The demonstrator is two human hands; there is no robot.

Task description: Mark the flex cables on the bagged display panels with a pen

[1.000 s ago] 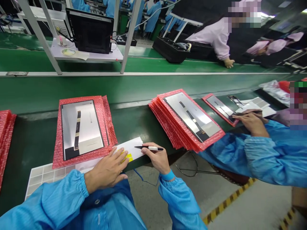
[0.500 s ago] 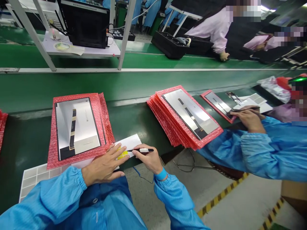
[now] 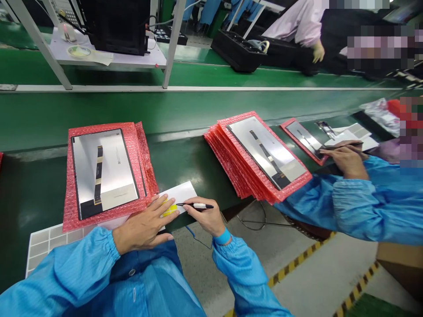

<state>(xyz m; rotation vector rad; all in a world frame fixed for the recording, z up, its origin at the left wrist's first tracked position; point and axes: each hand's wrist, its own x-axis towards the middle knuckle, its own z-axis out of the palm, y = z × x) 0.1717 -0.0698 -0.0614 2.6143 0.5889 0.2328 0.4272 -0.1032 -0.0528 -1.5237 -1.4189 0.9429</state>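
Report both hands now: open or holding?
Left hand: open, lying flat on a white paper sheet.
Right hand: closed, holding a slim white pen with a black tip.

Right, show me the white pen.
Head view: the white pen sits in the right hand, tip over the white card by the left hand.

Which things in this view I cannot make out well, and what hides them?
Head view:
- Yellow label on the white card: partly covered by the left hand.
- Any writing on the card: too small, and the pen in the right hand is over it.
- Print on the nearest display panel: too small to read.
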